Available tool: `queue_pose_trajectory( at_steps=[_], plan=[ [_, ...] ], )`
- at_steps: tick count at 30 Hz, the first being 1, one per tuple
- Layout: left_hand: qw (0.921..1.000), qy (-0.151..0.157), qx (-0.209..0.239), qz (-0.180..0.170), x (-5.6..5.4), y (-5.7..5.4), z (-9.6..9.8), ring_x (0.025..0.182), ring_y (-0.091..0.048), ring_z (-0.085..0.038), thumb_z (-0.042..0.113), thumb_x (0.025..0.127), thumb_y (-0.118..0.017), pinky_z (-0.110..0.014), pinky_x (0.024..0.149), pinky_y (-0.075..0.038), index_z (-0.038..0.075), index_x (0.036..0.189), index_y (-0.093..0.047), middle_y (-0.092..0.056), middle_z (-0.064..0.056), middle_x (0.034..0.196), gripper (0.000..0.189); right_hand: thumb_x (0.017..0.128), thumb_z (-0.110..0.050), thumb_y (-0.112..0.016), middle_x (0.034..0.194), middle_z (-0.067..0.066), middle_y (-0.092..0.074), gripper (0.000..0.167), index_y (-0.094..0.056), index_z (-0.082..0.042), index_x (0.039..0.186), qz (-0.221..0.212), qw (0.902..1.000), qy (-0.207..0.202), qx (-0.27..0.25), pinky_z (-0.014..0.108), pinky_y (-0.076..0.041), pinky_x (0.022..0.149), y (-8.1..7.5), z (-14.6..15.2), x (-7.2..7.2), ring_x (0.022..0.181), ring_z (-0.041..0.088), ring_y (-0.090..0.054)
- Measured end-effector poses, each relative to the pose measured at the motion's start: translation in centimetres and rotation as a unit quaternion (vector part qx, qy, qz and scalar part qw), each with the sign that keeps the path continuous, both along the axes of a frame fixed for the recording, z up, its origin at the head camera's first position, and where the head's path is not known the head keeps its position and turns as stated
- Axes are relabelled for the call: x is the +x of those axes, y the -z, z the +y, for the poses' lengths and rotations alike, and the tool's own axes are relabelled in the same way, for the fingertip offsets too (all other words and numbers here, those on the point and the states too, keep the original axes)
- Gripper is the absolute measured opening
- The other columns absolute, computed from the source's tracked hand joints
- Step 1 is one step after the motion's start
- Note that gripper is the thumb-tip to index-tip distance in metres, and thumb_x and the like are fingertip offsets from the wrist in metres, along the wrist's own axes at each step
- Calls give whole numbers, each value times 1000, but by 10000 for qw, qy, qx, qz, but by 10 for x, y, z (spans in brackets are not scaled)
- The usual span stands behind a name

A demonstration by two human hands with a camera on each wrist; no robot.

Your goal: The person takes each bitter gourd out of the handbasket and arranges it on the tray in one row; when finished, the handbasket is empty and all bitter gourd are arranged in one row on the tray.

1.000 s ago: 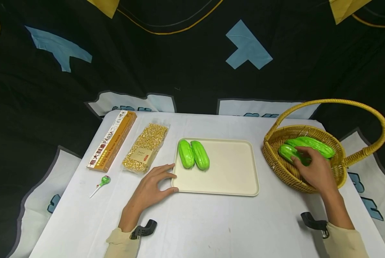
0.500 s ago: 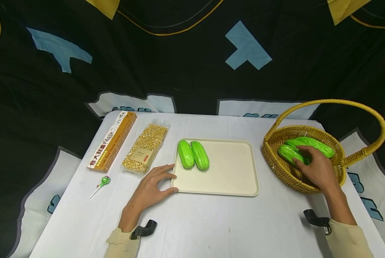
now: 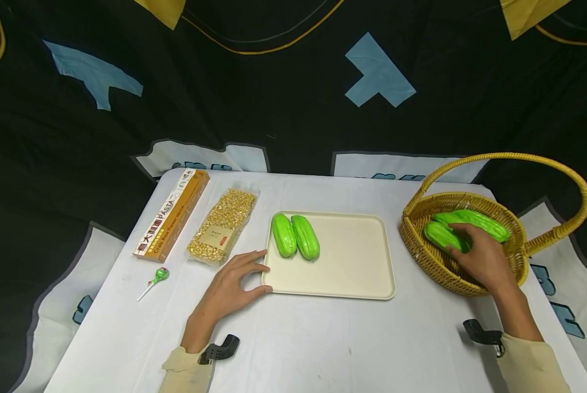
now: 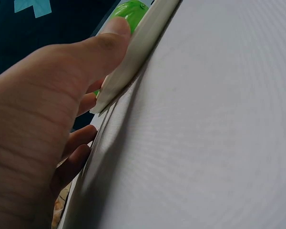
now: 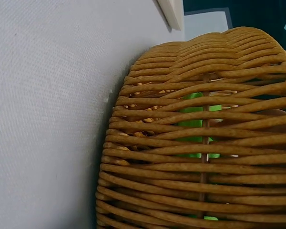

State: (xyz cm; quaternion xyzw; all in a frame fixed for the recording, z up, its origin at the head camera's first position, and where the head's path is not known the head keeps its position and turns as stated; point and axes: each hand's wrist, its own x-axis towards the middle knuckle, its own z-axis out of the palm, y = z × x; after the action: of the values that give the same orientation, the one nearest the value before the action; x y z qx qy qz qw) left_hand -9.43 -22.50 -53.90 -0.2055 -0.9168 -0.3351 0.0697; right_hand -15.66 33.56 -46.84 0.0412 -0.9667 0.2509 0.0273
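Note:
My right hand (image 3: pixel 481 256) reaches into the yellow wicker basket (image 3: pixel 423 267), its thumb and fingers round the right end of a bright green toy cucumber (image 3: pixel 440 236). Behind that one lies a second, longer green cucumber (image 3: pixel 490 225), partly hidden by the hand. My left hand (image 3: pixel 231 281) rests at the near left corner of the cream tray (image 3: pixel 354 254), fingers spread along its left edge and thumb at its front edge. Two more toy cucumbers (image 3: pixel 305 237) lie side by side on the tray's left part. In the right wrist view the basket's woven wall (image 5: pixel 195 138) mostly hides the hand.
Left of the tray lie a bag of corn kernels (image 3: pixel 226 218), a pasta box (image 3: pixel 172 215) and a green-wrapped lollipop (image 3: pixel 160 274). The basket's tall arched handle (image 3: pixel 509 155) rises above the right hand. A dark cloth (image 3: pixel 273 109) hangs behind the white table.
The right hand's wrist has shifted slightly right, and its fingers have stayed at the front cucumber, which has barely moved. My left hand and the tray have stayed still.

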Motion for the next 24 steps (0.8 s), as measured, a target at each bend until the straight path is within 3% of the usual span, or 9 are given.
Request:
queue_pose_trajectory(
  at_steps=[13, 24],
  plan=[
    [10000, 30, 25, 8, 0, -1, 2, 147, -53, -25, 41, 83, -94, -45, 126, -41, 19, 119, -80, -60, 2, 157, 44, 93, -13, -84, 145, 41, -49, 63, -55, 6, 145, -105, 9995, -270, 155, 81, -41, 104, 3, 1, -6, 131, 63, -46],
    [10000, 0, 29, -18, 1, -2, 1, 147, -53, -26, 41, 84, -94, -46, 125, -41, 18, 120, -80, -60, 1, 157, 44, 92, -21, -86, 141, 40, -51, 72, -51, 7, 148, -204, 9991, -289, 221, 77, -49, 94, 2, -2, -6, 122, 58, -53]
  ],
)
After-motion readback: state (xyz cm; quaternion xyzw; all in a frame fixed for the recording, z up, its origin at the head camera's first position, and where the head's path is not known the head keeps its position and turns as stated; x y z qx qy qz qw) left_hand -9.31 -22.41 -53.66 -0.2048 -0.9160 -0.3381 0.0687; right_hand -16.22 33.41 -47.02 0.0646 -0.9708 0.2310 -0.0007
